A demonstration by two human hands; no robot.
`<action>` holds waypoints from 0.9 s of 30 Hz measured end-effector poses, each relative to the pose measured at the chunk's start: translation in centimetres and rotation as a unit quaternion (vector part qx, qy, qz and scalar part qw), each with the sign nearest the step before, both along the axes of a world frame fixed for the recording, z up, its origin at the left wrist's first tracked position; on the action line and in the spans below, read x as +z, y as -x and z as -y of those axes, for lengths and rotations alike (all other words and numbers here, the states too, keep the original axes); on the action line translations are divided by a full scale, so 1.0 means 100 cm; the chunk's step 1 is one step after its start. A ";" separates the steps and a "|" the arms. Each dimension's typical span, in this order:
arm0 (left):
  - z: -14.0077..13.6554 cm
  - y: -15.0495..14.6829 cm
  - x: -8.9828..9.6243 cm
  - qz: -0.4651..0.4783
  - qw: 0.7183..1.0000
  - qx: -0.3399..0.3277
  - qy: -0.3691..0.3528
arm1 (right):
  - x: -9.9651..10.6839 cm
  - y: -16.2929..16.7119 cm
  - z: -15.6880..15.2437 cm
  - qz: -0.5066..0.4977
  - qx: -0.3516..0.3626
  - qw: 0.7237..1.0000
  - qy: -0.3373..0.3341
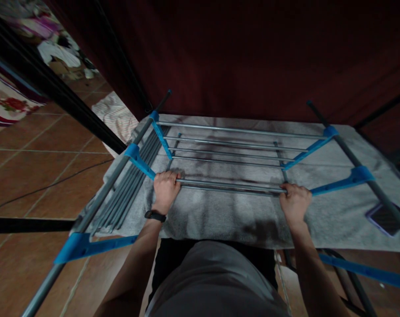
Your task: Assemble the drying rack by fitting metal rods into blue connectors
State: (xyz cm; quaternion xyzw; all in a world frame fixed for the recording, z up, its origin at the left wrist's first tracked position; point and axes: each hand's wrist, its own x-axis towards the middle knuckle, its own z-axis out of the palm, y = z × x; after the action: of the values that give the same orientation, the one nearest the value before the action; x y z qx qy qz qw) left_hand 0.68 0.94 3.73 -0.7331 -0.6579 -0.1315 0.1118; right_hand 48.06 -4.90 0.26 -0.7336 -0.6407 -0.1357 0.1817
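A rack of grey metal tubes with blue plastic brackets (161, 136) spans the view; several thin rods (242, 131) cross its far tier. My left hand (167, 188), with a black band on the wrist, is closed round the left end of a metal rod (231, 185), against a blue bracket (142, 164). At the other end, my right hand (295, 201) is closed on the same rod beside the right blue bracket (342, 181). A second rod runs just under it. The rod's ends are hidden by my fingers.
Several loose grey rods (130, 185) lie on the left of the grey cloth (216, 220). A phone (387, 218) rests at the right, partly behind a tube. A dark red curtain (236, 61) hangs behind. A thin cable (59, 181) crosses the tiled floor (38, 202).
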 end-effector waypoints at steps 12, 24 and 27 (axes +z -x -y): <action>0.007 0.004 -0.023 0.045 0.997 -0.017 -0.055 | -0.007 0.007 0.001 0.001 -0.021 0.999 -0.024; -0.002 -0.001 -0.004 0.035 0.999 0.006 -0.015 | 0.001 0.003 0.000 0.008 -0.016 1.000 0.001; -0.002 0.000 -0.003 0.034 0.999 0.004 -0.015 | 0.003 0.002 -0.001 0.011 -0.010 1.000 0.005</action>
State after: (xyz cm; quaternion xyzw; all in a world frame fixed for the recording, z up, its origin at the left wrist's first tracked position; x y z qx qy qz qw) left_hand 0.73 1.19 3.44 -0.7240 -0.6620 -0.1655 0.1008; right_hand 47.82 -4.84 0.57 -0.7392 -0.6360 -0.1428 0.1697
